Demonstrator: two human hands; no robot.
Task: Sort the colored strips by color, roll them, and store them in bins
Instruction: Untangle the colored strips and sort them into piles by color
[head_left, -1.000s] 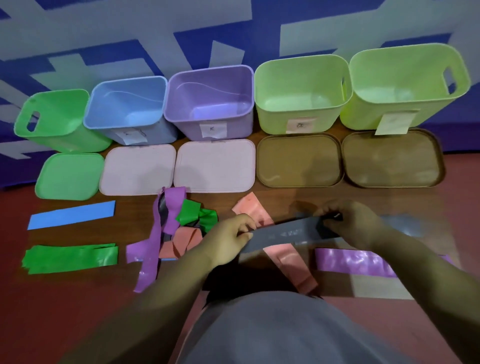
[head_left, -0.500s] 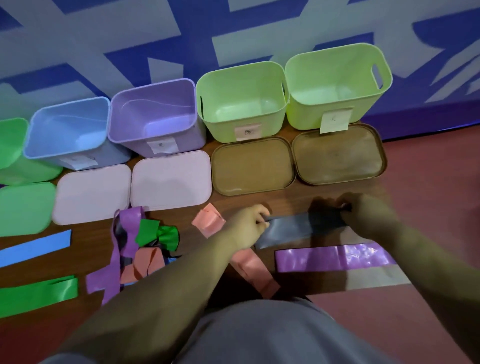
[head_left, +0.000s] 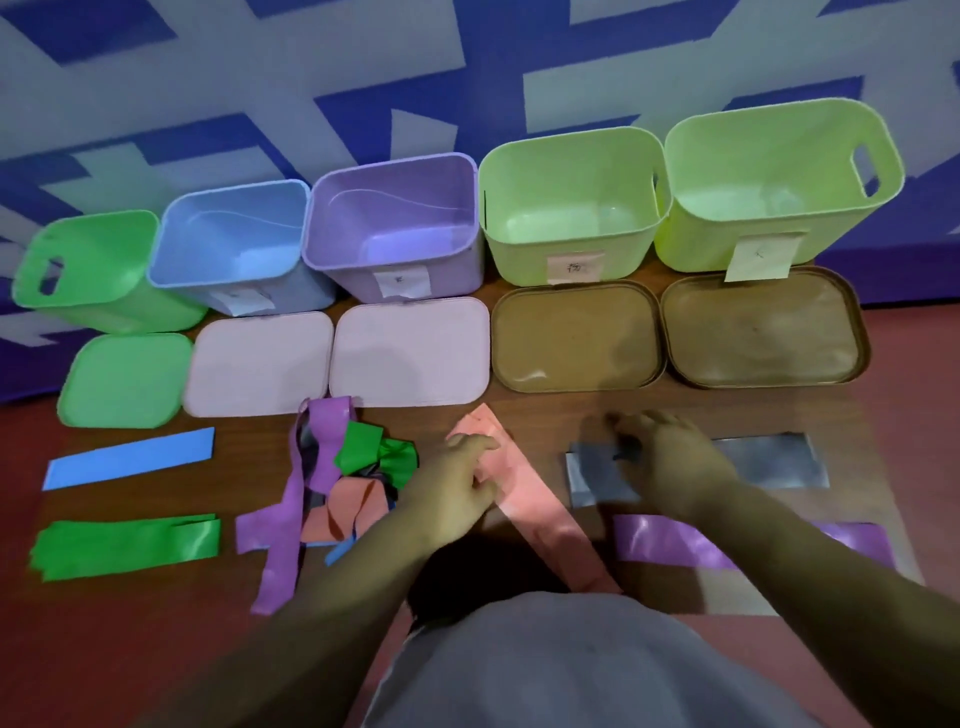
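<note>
- My left hand (head_left: 457, 488) lies on the salmon-pink strip (head_left: 540, 514), knuckles up and fingers bent down onto it. I cannot tell whether they pinch it or only rest there.
- The salmon-pink strip lies flat on the wooden table (head_left: 156, 501), slanting from its far end down toward my grey-clad lap (head_left: 571, 670).
- Just right of the salmon-pink strip, my right hand (head_left: 670, 462) presses flat on a grey strip (head_left: 769, 462), fingers stretched out toward the strip's left end. They are blurred.
- Right of the salmon-pink strip and nearer to me than the grey one, a purple strip (head_left: 665, 540) lies flat under my right forearm.
- Just left of the salmon-pink strip sits a tangled pile of strips (head_left: 353, 478): purple, green, orange, some blue and dark ones.
- Well left of it lie a single blue strip (head_left: 130, 457) and, nearer me, a stack of green strips (head_left: 124, 545).
- Beyond the salmon-pink strip runs a row of lids: a green lid (head_left: 124, 379), two pale pink lids (head_left: 260, 364) (head_left: 410, 353) and two brown lids (head_left: 576, 338) (head_left: 763, 327).
- Behind the lids stand the open bins: a green bin (head_left: 104, 301) tipped on its side, a blue bin (head_left: 234, 218), a purple bin (head_left: 395, 197) and two lime bins (head_left: 571, 182) (head_left: 769, 156).
</note>
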